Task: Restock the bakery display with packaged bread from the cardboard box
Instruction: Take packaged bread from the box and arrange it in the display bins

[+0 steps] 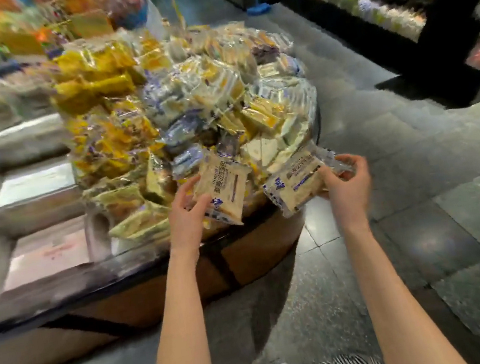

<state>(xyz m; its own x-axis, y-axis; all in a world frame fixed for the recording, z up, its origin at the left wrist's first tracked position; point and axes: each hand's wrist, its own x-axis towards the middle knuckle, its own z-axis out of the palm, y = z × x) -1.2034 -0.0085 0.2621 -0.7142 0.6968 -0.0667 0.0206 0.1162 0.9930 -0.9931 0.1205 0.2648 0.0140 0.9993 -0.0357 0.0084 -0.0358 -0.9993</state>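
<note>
My left hand grips a pale packaged bread by its near left side, holding it against the front of the heaped display. My right hand holds a second packaged bread by its right end, just off the display's rounded front right corner. Both packs are clear wrappers with blue print over light bread. The pile holds many packs in yellow, white and purple wrappers. No cardboard box is in view.
The display stand has a dark rim and a brown wooden base. Empty glass-fronted compartments lie to the left. A dark shelf unit with colourful goods stands at the right across a grey tiled floor.
</note>
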